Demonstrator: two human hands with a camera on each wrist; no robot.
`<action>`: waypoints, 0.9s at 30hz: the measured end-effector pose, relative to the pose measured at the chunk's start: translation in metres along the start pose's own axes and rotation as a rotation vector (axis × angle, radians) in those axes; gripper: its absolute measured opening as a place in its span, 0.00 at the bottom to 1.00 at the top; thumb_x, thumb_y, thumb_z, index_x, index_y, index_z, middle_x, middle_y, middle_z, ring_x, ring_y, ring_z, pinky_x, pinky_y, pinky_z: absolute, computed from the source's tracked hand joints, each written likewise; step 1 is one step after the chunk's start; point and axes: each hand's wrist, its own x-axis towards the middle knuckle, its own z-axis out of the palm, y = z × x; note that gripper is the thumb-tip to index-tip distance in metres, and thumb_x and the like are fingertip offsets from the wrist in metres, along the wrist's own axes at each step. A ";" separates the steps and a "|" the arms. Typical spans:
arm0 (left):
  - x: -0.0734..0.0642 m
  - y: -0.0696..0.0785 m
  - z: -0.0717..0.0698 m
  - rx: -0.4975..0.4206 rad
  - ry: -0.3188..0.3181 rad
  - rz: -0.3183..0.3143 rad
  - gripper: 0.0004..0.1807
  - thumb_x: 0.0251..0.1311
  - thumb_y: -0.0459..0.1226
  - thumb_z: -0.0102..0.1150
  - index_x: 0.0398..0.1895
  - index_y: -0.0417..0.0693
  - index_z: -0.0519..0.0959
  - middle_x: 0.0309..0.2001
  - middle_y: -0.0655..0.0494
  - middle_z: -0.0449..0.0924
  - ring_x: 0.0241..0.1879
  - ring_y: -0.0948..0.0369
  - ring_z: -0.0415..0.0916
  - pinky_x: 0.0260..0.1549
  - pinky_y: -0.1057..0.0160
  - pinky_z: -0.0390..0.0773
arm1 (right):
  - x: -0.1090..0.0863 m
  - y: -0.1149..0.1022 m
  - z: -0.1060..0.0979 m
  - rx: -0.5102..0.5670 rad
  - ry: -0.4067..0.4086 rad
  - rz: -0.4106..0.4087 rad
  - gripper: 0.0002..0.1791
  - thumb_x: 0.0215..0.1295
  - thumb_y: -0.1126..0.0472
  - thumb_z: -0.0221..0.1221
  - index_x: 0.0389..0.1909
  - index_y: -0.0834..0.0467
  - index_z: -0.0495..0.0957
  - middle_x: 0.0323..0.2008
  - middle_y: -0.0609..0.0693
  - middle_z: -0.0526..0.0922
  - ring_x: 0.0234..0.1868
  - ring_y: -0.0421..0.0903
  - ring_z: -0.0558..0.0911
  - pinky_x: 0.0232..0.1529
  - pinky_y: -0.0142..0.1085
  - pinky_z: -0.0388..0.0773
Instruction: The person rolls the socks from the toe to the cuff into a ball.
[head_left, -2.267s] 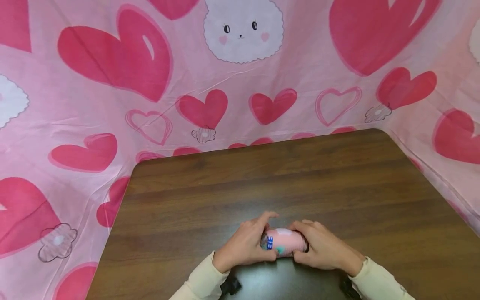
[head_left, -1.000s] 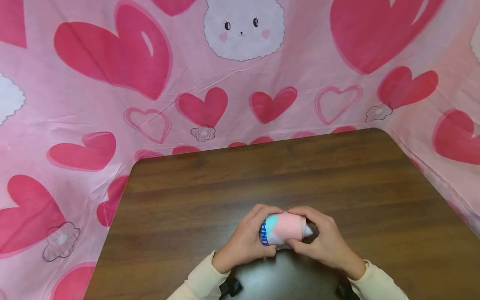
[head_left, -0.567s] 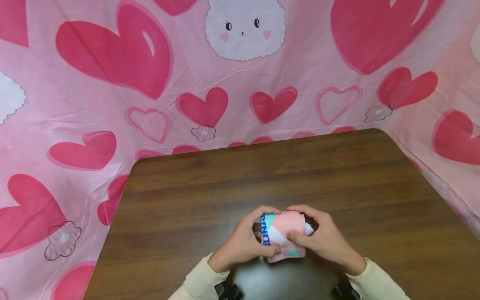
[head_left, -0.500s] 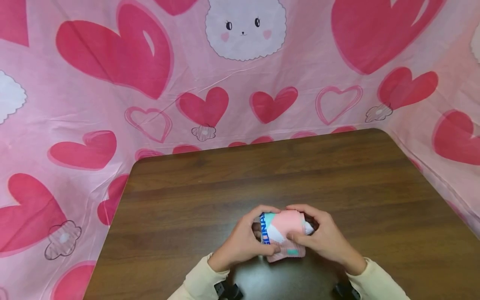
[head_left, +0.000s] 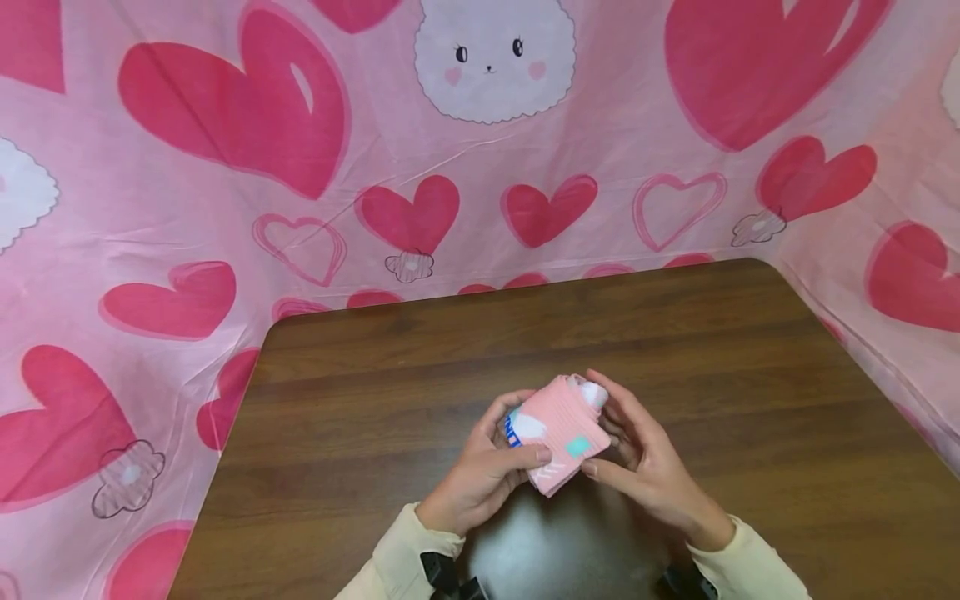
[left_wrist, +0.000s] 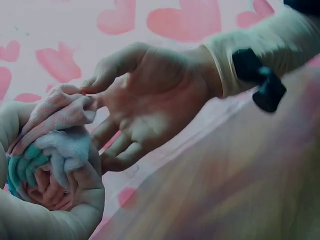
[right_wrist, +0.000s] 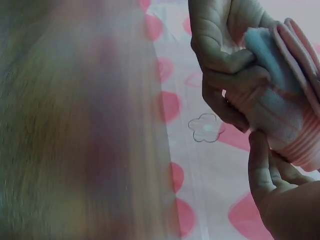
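A rolled-up pair of pink ribbed socks (head_left: 564, 421) with white and teal patches and blue lettering is held tilted above the table. My left hand (head_left: 480, 471) grips the roll, thumb across the front and fingers behind it. My right hand (head_left: 660, 467) has its thumb at the lower corner of the loose cuff and its fingers curled by the white end. In the left wrist view, the roll's coiled end (left_wrist: 52, 165) shows teal, white and pink layers. A double pink cuff edge (right_wrist: 297, 52) stands out in the right wrist view.
The brown wood-grain table (head_left: 420, 375) lies under both hands. A pink cloth (head_left: 480, 150) printed with hearts hangs behind it and along the sides. Black devices (head_left: 450, 575) are strapped at the wrists, over cream sleeves (head_left: 405, 554).
The sock roll has been raised toward the far side and turned, its right end now higher. The right thumb has moved from its front to the cuff corner; the left hand still grips it.
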 end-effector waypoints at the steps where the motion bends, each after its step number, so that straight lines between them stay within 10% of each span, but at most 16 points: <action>1: 0.000 0.000 0.000 -0.021 0.002 -0.008 0.40 0.52 0.18 0.63 0.69 0.49 0.65 0.58 0.43 0.73 0.47 0.53 0.78 0.40 0.57 0.82 | 0.001 0.000 0.001 0.004 0.009 -0.010 0.50 0.50 0.89 0.58 0.75 0.73 0.48 0.70 0.69 0.63 0.68 0.52 0.70 0.63 0.37 0.70; 20: -0.002 -0.009 0.013 -0.116 0.082 0.080 0.37 0.58 0.21 0.62 0.68 0.52 0.62 0.58 0.44 0.74 0.48 0.52 0.80 0.43 0.56 0.81 | 0.007 -0.003 0.026 -0.043 0.264 0.117 0.46 0.58 0.85 0.56 0.77 0.64 0.52 0.64 0.51 0.75 0.59 0.43 0.78 0.53 0.33 0.77; 27: -0.003 -0.013 0.009 -0.123 0.032 0.124 0.37 0.61 0.23 0.62 0.70 0.52 0.60 0.63 0.43 0.69 0.52 0.52 0.77 0.46 0.56 0.80 | 0.013 -0.004 0.035 -0.078 0.390 0.248 0.31 0.58 0.82 0.58 0.65 0.77 0.65 0.52 0.46 0.83 0.49 0.39 0.82 0.47 0.30 0.78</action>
